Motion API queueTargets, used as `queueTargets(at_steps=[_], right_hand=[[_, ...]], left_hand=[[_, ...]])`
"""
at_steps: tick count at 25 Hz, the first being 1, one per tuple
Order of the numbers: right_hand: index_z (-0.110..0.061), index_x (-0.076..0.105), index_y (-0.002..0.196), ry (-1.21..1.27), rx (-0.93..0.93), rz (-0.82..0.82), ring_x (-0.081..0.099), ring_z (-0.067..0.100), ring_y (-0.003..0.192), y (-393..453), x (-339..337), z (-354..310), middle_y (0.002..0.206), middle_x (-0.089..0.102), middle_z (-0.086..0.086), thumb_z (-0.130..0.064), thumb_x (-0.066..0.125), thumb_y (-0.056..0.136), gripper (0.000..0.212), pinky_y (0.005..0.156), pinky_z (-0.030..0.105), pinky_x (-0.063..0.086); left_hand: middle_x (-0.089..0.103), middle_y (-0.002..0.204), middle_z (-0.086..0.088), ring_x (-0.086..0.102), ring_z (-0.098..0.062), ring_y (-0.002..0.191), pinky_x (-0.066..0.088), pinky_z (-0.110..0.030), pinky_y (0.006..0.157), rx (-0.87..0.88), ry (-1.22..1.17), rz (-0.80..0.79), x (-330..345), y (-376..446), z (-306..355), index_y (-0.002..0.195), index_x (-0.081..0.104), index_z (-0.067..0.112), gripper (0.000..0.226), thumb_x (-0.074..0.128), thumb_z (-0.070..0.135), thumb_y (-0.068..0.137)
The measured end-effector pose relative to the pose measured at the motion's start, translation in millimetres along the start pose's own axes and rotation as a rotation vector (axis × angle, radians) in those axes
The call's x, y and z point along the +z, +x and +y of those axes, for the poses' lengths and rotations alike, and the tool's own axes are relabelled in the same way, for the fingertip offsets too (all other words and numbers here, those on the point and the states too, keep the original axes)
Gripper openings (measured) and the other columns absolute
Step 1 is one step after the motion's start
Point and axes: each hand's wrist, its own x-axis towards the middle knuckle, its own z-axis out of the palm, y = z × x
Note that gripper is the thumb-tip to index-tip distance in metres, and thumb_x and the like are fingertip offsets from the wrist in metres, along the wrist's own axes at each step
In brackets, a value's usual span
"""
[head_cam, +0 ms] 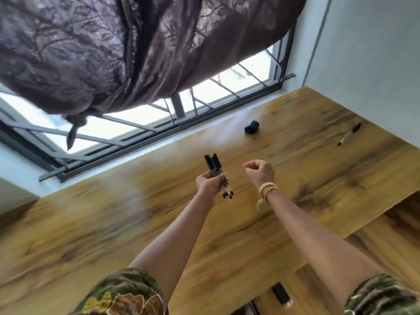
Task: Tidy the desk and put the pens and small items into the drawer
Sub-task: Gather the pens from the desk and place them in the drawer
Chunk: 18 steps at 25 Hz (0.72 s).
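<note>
my left hand [208, 184] is clamped round a bundle of pens [219, 177]; my right hand [260, 170] is curled shut, empty. i'd reach toward two o'clock for the loose pen [349, 134] on the desk [136, 223], keeping the bundle squeezed.

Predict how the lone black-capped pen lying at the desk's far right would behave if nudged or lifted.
The lone black-capped pen looks slim and round, so it would probably roll on the smooth wooden desk. Its cap clip might stop it. It likely lifts easily, stiff and light.
</note>
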Motion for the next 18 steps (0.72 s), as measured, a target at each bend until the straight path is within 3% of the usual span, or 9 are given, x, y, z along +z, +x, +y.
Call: queueTargets(at_steps=[2,5,8,11,15,18], right_hand=[[-0.011,0.073,0.080,-0.064,-0.002,0.081,0.064,0.020,0.075,30.4,-14.9,5.5,0.080,0.072,0.005,0.000,0.057,0.077,0.020,0.070,0.022,0.046],[-0.009,0.071,0.081,-0.142,-0.023,0.246,0.065,0.033,0.087,80.8,-38.4,17.4,0.090,0.071,0.015,0.000,0.052,0.073,0.022,0.079,0.031,0.051],[-0.005,0.068,0.096,-0.288,-0.045,0.418,0.055,0.040,0.104,124.9,-68.6,29.3,0.104,0.062,0.022,-0.001,0.053,0.076,0.024,0.092,0.037,0.041],[-0.005,0.056,0.110,-0.446,0.031,0.575,0.047,0.042,0.114,162.5,-102.1,43.4,0.120,0.053,0.023,-0.011,0.061,0.080,0.031,0.094,0.044,0.039],[-0.004,0.047,0.119,-0.559,0.240,0.634,0.037,0.043,0.127,193.4,-121.2,63.1,0.140,0.038,0.024,-0.024,0.066,0.084,0.045,0.103,0.051,0.033],[-0.006,0.049,0.122,-0.584,0.272,0.640,0.031,0.046,0.132,206.6,-122.9,66.5,0.150,0.026,0.028,-0.026,0.062,0.088,0.041,0.108,0.053,0.026]], left_hand=[[0.070,0.079,-0.015,0.069,-0.022,0.065,0.060,-0.035,0.072,0.002,0.025,-0.026,31.5,16.6,7.6,0.100,0.066,-0.005,0.019,0.072,-0.002,0.082],[0.069,0.077,-0.013,0.069,-0.022,0.067,0.059,-0.037,0.076,0.010,0.070,-0.062,74.6,37.7,18.6,0.098,0.067,-0.003,0.016,0.072,-0.001,0.082],[0.070,0.079,-0.014,0.069,-0.024,0.071,0.059,-0.039,0.081,0.010,0.110,-0.083,105.5,55.8,25.2,0.094,0.067,0.000,0.011,0.071,0.000,0.083],[0.072,0.083,-0.014,0.071,-0.026,0.077,0.058,-0.042,0.084,0.009,0.160,-0.092,119.3,71.8,23.0,0.094,0.068,0.001,0.012,0.071,0.002,0.083],[0.074,0.082,-0.012,0.073,-0.028,0.083,0.058,-0.046,0.085,0.018,0.246,-0.105,119.9,87.5,12.2,0.094,0.070,0.003,0.013,0.074,0.004,0.081],[0.073,0.082,-0.014,0.073,-0.028,0.081,0.058,-0.043,0.084,-0.041,0.195,-0.108,117.4,92.9,14.5,0.097,0.068,-0.002,0.016,0.072,0.001,0.082]])
